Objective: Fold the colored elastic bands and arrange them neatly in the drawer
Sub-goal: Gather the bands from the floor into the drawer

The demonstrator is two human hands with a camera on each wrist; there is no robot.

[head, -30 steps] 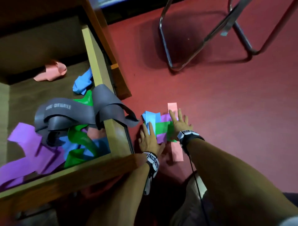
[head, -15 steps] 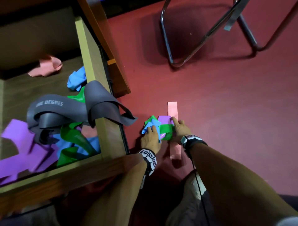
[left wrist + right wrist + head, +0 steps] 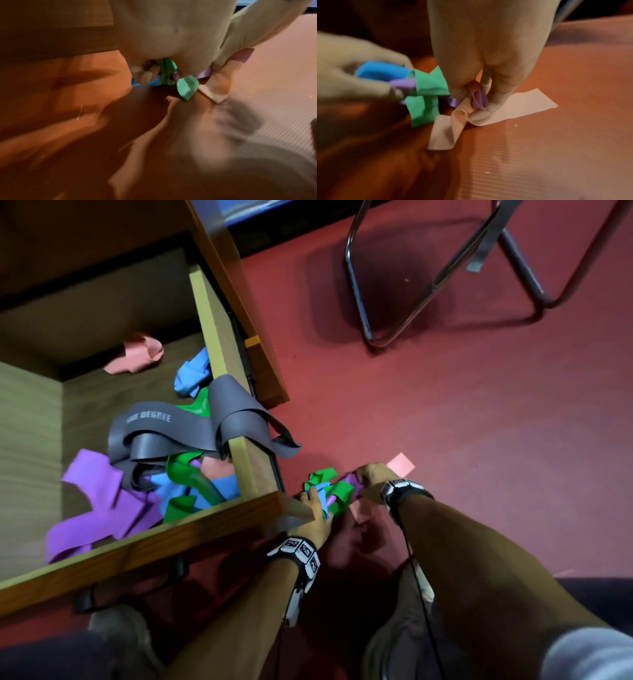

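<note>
Both hands' fingers (image 3: 458, 89) pinch the bunched bands (image 3: 426, 86).

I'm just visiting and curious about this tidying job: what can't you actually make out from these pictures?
- Head view: the drawer runs off the left edge, so its full contents are unseen.
- Head view: the grey band covers the bands beneath; their number is unclear.
- Left wrist view: the left hand blocks most of the bundle; the picture is blurred.
- Right wrist view: the right hand hides the middle of the pink band.
</note>
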